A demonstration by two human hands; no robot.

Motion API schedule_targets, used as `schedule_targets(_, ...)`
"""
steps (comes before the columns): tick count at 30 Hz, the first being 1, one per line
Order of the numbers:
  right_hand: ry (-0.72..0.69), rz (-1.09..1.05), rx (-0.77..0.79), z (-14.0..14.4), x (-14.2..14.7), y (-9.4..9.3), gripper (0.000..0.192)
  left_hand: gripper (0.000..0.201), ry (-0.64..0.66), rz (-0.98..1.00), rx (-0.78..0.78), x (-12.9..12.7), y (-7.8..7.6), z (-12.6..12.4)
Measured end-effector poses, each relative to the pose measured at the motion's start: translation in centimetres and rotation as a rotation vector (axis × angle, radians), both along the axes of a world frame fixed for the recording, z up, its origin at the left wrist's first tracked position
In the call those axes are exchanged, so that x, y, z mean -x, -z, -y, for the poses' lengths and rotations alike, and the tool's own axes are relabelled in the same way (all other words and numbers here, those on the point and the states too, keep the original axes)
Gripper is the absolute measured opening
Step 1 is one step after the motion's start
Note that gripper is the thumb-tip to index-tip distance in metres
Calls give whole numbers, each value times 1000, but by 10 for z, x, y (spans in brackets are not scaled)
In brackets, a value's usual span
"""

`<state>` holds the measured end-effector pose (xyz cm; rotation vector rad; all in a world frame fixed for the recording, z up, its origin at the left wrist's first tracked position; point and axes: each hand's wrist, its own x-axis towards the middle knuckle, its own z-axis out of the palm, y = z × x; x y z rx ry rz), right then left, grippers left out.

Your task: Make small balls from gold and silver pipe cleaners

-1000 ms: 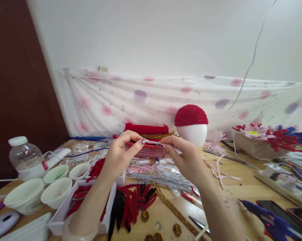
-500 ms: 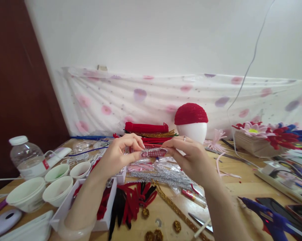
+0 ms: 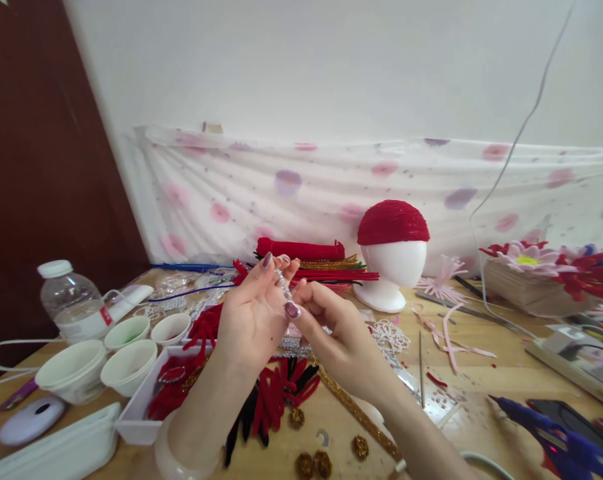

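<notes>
A short silver tinsel pipe cleaner [image 3: 283,285] runs between my two hands above the middle of the table. My left hand [image 3: 255,310], palm turned up, has its fingers closed on the upper end. With thumb and curled fingers, my right hand [image 3: 339,333] pinches the lower end. Beneath them lie red and black pipe-cleaner pieces [image 3: 269,403], a long gold tinsel pipe cleaner [image 3: 356,413] and several small gold tinsel balls [image 3: 360,447]. More silver tinsel stems are partly hidden behind my hands.
A white foam head [image 3: 394,267] wearing a red cap [image 3: 393,223] stands behind. Left are paper bowls [image 3: 72,373], a bottle [image 3: 71,300] and a white tray [image 3: 134,427]. A blue glue gun [image 3: 546,433] lies right, near a box of flowers [image 3: 521,287].
My hands have come closer together, and the left palm has turned up. The silver pipe cleaner has gone from nearly level to steeply slanted. The view has shifted slightly left.
</notes>
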<state>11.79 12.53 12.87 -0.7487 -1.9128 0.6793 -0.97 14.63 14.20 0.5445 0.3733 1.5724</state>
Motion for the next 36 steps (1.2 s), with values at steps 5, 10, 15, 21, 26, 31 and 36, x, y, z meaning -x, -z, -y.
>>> schedule_targets(5,-86,58,199,-1,1,3,27,16,-6,-37,-75,6,-3,4)
schedule_targets(10,-119,-15,204,-9,-7,0,19,13,-31,-101,-140,8,-1,0)
schedule_targets(15,-36,-78,198,-4,-11,-6,18,13,-17,-19,-134,4,-2,-2)
schedule_targets(21,-29,38,211,-3,-6,-6,23,10,1,62,-82,3,-3,2)
schedule_targets(26,106,-10,114,-1,-8,-8,19,10,-5,120,-76,1,-4,-1)
schedule_targets(31,173,189,23,-2,-17,-11,27,15,30,93,-37,1,-5,0)
schedule_targets(36,355,257,-37,-10,-52,-21,31,25,-33,-9,-42,2,-2,-2)
